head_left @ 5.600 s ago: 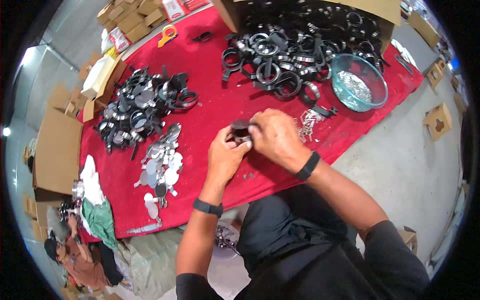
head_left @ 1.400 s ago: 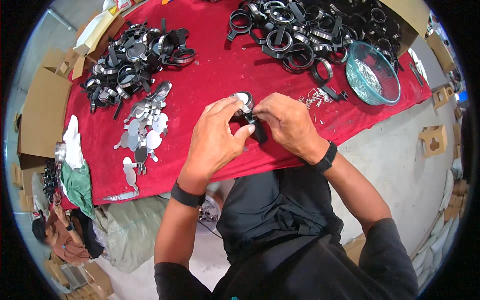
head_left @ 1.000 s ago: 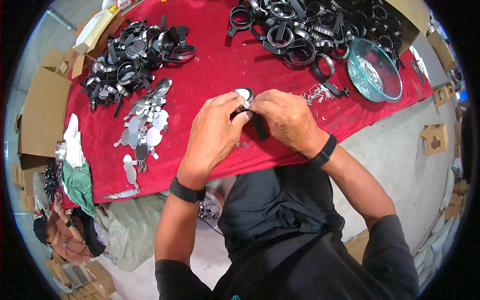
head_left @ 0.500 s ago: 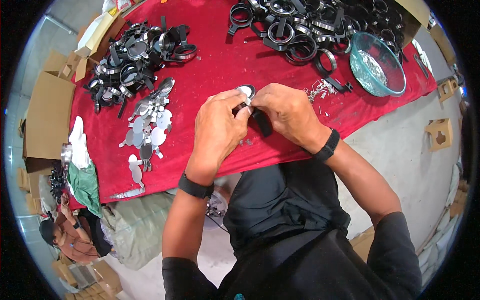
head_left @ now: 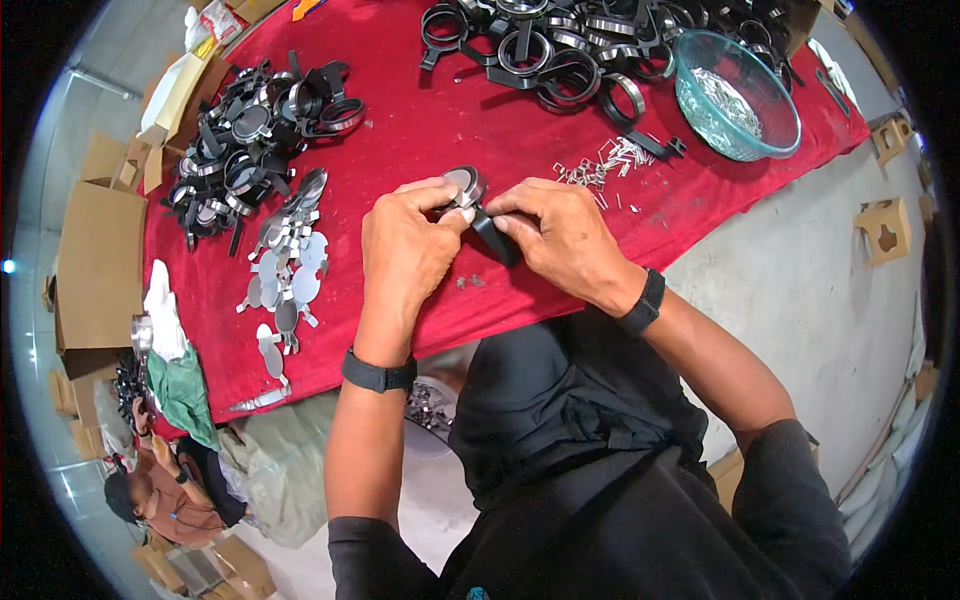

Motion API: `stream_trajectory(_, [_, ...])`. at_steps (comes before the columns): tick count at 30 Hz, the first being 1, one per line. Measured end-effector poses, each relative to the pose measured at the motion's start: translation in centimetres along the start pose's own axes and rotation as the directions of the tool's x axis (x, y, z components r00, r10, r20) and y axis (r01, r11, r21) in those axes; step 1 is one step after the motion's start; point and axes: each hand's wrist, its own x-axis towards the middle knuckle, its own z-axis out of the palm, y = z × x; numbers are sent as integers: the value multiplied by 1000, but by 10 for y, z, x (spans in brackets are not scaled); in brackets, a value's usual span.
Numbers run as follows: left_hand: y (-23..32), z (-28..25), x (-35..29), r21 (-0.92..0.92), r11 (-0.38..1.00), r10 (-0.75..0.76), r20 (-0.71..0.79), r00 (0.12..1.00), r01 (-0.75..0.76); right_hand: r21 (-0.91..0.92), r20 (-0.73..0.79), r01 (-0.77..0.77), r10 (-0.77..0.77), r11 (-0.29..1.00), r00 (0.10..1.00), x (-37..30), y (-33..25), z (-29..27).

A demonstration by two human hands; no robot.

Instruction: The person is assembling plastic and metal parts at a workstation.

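Observation:
Both hands work over the near part of the red cloth on one small ring with a round grey disc in it and a black handle (head_left: 495,240). My left hand (head_left: 408,245) is closed on its silver-sided ring (head_left: 467,184), thumb and fingers pinching the rim. My right hand (head_left: 570,238) pinches at the top of the handle, close to where it joins the ring; the fingertips partly hide the joint. The handle slants toward me. To the left lie loose grey metal discs with tabs (head_left: 305,283). Small bent wire pieces (head_left: 622,155) are scattered beyond my right hand.
Similar black-handled rings form a pile (head_left: 250,125) at the far left and a bigger heap (head_left: 570,75) at the back. A teal see-through bowl (head_left: 740,152) holds small shiny pieces. Cardboard boxes (head_left: 100,265) stand along the left edge. Another person (head_left: 165,490) sits at lower left.
The held ring has tilted, and its silver side now shows. My right fingers have moved from the disc's edge to the handle's top. The whole view has shifted slightly.

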Motion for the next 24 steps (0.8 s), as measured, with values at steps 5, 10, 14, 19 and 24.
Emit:
stream_trajectory(5, [14, 4, -7, 102, 994, 38, -59, 998, -32, -5, 24, 49, -49, 999, 998, 2, 7, -5])
stream_trajectory(10, [9, 3, -10, 81, 996, 39, -61, 997, -34, 30, 64, 3, -5, 1000, 998, -11, 6, -12])
stream_trajectory(14, [6, 1, -8, 93, 994, 69, -46, 997, -65, 27, 115, -17, 14, 999, 993, -13, 5, -13])
stream_trajectory(19, [6, 3, -6, 78, 993, 96, -48, 994, -92, 15, 96, -18, 17, 1000, 995, -15, 5, -15])
stream_trajectory(24, [7, -1, -8, 106, 992, 71, -8, 997, -70, -116, 64, -22, 29, 993, 998, -18, 12, -46])
